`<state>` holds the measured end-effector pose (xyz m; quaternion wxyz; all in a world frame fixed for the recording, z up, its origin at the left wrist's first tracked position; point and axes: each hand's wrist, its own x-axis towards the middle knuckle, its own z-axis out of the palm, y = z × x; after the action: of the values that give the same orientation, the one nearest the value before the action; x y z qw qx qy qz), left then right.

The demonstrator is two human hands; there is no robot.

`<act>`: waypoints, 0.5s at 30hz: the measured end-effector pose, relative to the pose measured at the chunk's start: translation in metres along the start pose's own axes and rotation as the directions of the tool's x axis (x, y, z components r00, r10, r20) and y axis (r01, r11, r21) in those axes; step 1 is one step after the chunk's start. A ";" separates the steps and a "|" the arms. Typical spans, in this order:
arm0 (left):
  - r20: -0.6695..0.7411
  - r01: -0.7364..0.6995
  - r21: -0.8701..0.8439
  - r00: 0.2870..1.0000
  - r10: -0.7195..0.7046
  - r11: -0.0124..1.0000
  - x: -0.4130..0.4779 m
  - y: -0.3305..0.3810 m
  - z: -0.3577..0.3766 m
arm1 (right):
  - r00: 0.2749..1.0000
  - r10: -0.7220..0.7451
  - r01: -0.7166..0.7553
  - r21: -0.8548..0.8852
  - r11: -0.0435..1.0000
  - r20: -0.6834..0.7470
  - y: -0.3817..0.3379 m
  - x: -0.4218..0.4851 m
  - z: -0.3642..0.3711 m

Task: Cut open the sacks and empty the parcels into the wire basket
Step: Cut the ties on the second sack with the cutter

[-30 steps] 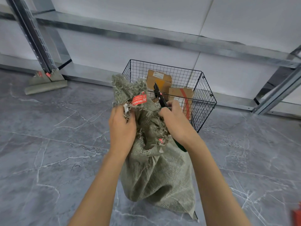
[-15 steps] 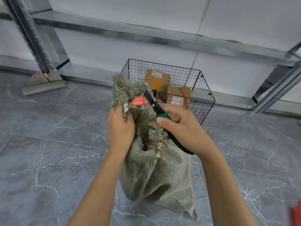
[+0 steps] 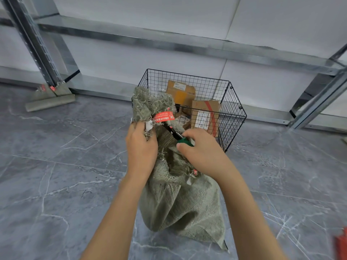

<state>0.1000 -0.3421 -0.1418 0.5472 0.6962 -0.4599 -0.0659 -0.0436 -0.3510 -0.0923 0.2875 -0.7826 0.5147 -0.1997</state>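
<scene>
Head view: sack (image 3: 180, 199) stands upright just before wire basket (image 3: 232, 128). Left hand (image 3: 141, 147) grips bunched neck just below red seal tag (image 3: 164, 116). Right hand (image 3: 202, 152) wraps green-handled cutters (image 3: 173, 132), tip at tie. Step, judged: cutting sack open. Next: snip tie, blades clear of left hand; then tip sack into basket.

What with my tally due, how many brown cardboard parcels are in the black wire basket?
2: one orange-taped parcel at the back of the black wire basket, one red-striped parcel at its right front. The green woven sack may hide more.
</scene>
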 end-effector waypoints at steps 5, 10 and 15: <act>0.001 -0.048 0.013 0.999 0.048 0.999 -0.001 0.006 0.001 | 0.993 -0.051 0.063 0.111 0.992 -0.110 -0.005 0.002 0.008; 0.006 -0.035 -0.024 0.999 0.035 0.999 -0.002 0.012 0.001 | 0.984 -0.127 0.146 0.155 0.977 -0.126 -0.007 0.003 0.014; 0.126 0.056 -0.129 0.991 -0.040 0.990 -0.003 0.017 0.001 | 0.974 -0.172 0.209 0.288 0.935 -0.148 -0.004 0.004 0.015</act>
<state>0.0881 -0.3403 -0.1300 0.5609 0.6639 -0.4706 -0.1523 -0.0303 -0.3493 -0.1003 0.3514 -0.7622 0.4163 -0.3496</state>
